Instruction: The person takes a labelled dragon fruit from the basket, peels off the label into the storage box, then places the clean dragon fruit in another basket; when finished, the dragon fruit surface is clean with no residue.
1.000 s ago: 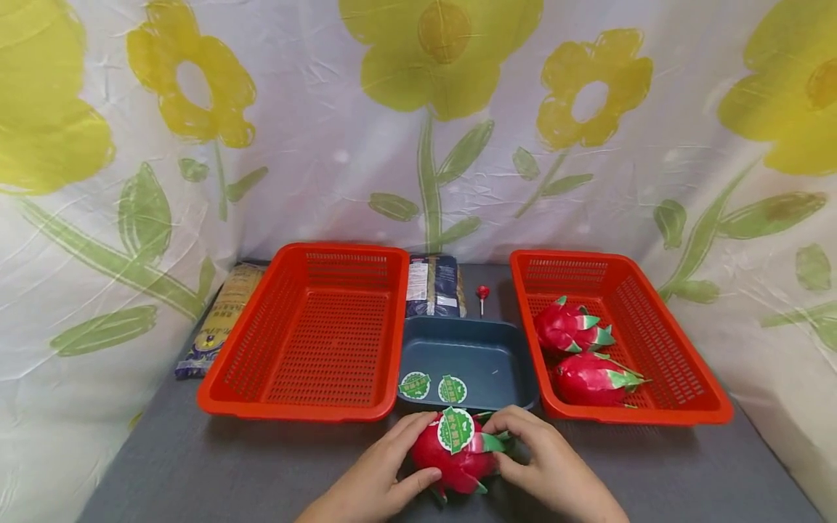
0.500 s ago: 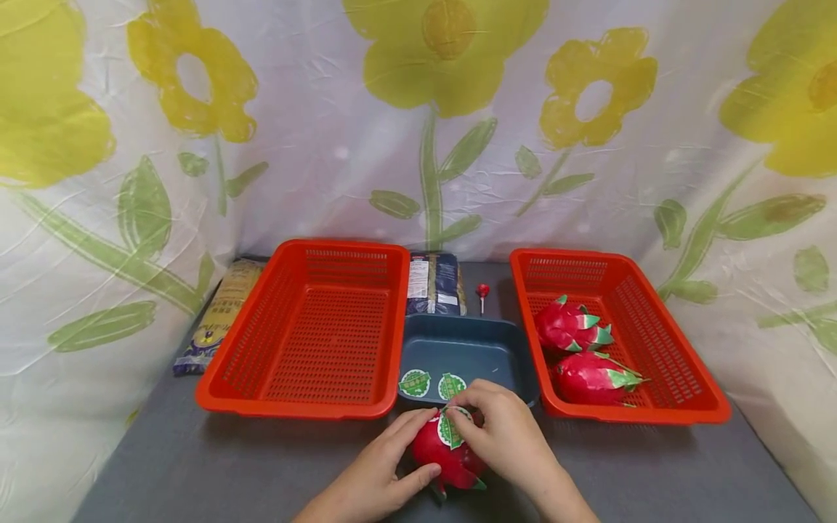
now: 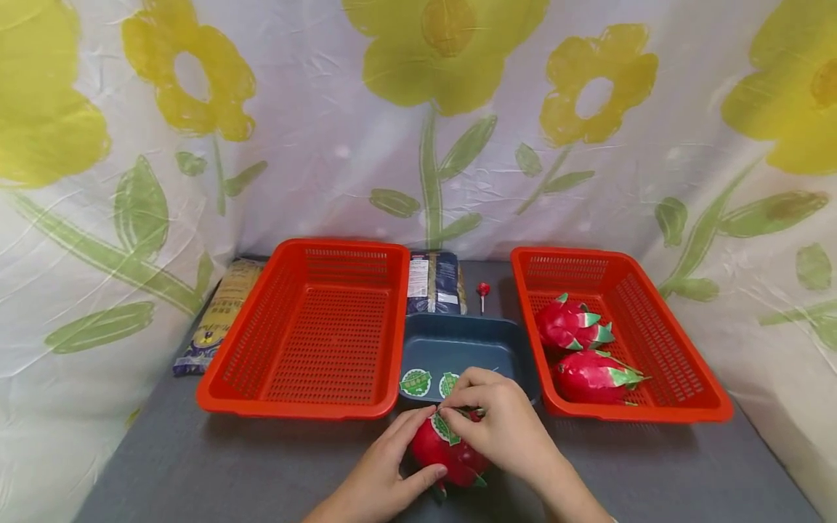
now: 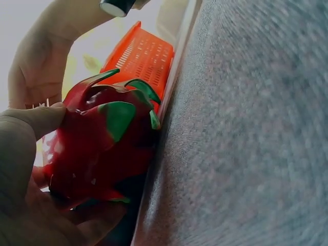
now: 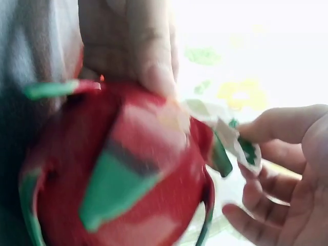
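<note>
A red dragon fruit (image 3: 451, 465) with green-tipped scales rests on the grey table in front of the blue-grey tray. My left hand (image 3: 399, 468) grips its left side, thumb in front and fingers behind. On top of the fruit is a round green and white sticker (image 3: 447, 431), partly covered by fingers. My right hand (image 3: 502, 421) pinches the sticker's upper edge between thumb and fingers. In the right wrist view, the pinched sticker (image 5: 248, 149) is bent and stands off the fruit's skin. The left wrist view shows the fruit (image 4: 102, 138) tight against the left palm.
Two more dragon fruits, one behind (image 3: 569, 325) and one in front (image 3: 591, 378), lie in the right red basket (image 3: 680, 349). The left red basket (image 3: 327, 349) has a bare mesh floor. Stickers (image 3: 415, 382) sit on the blue-grey tray (image 3: 467, 338). Behind are a lollipop (image 3: 482, 290) and packages (image 3: 434, 283).
My right hand has left the fruit's leafy right end, moved left over its top and taken hold of the sticker's edge. My left hand has stayed on the fruit.
</note>
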Available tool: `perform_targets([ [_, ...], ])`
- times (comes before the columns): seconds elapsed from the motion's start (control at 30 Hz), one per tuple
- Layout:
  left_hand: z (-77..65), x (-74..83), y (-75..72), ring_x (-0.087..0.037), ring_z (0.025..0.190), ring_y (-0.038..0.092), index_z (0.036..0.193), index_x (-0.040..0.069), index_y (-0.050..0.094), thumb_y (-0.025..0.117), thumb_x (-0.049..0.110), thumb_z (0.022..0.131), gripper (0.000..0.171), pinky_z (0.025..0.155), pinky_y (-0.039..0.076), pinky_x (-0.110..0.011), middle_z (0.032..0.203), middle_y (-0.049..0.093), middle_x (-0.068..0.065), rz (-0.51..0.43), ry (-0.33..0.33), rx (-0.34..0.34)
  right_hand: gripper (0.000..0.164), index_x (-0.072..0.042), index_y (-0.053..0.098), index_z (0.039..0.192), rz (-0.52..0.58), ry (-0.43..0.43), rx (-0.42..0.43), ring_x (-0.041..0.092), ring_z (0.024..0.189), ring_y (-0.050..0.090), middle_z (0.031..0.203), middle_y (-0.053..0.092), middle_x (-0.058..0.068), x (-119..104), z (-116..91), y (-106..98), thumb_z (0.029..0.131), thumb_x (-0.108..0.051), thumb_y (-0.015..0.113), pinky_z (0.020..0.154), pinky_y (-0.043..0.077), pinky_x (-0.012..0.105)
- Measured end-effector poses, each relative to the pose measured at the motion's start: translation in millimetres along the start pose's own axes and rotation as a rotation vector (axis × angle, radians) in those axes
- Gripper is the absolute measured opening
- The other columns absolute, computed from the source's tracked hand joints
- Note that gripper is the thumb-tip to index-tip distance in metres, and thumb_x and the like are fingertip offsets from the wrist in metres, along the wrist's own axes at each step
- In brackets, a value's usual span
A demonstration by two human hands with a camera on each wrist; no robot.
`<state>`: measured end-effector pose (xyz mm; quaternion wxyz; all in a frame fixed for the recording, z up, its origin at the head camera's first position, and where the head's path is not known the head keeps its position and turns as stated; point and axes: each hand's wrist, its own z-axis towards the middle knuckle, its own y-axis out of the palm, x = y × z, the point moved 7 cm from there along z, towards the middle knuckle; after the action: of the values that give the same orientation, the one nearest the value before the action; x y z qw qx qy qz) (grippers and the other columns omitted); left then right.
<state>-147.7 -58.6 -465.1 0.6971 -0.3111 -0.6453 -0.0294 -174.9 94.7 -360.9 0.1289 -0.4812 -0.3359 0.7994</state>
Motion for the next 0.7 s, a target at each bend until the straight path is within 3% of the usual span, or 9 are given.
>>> perform_targets([
  [0.13,0.2,-3.5,-0.3,-0.023,0.127,0.051,0.154,0.026,0.042,0.076,0.045,0.091,0.074,0.093,0.056,-0.035,0.147,0.048,0.003,-0.013,-0.024,-0.004,0.011,-0.017,0.084,0.095,0.155,0.018,-0.022,0.011,0.077,0.062,0.086,0.065,-0.013,9.0,4.4,-6.8,0.085,-0.012,0.084,0.063,0.057,0.029],
  [0.3,1.0,-8.0,-1.4,-0.026,0.126,0.05,0.152,0.026,0.044,0.078,0.046,0.089,0.075,0.09,0.057,-0.037,0.145,0.048,0.003,-0.024,-0.06,-0.011,0.011,-0.015,0.083,0.1,0.26,0.19,0.104,0.019,0.083,0.067,0.091,0.072,-0.004,33.6,16.1,-24.2,0.09,-0.018,0.081,0.069,0.059,0.031],
  [0.47,1.3,-8.0,-2.6,-0.027,0.127,0.048,0.151,0.024,0.045,0.079,0.044,0.089,0.074,0.088,0.058,-0.038,0.143,0.049,0.002,-0.021,-0.067,-0.008,0.014,-0.012,0.08,0.097,0.104,0.386,0.159,0.017,0.076,0.067,0.085,0.074,-0.002,67.9,32.9,-22.2,0.088,-0.022,0.083,0.068,0.058,0.03],
  [0.7,-0.2,-8.3,-3.9,-0.025,0.125,0.05,0.15,0.028,0.046,0.08,0.047,0.086,0.074,0.09,0.058,-0.038,0.142,0.05,0.005,-0.012,-0.091,-0.01,0.017,-0.008,0.073,0.089,-0.066,0.487,0.118,0.018,0.064,0.057,0.072,0.067,0.0,108.5,46.9,-4.2,0.086,-0.022,0.083,0.058,0.051,0.03],
])
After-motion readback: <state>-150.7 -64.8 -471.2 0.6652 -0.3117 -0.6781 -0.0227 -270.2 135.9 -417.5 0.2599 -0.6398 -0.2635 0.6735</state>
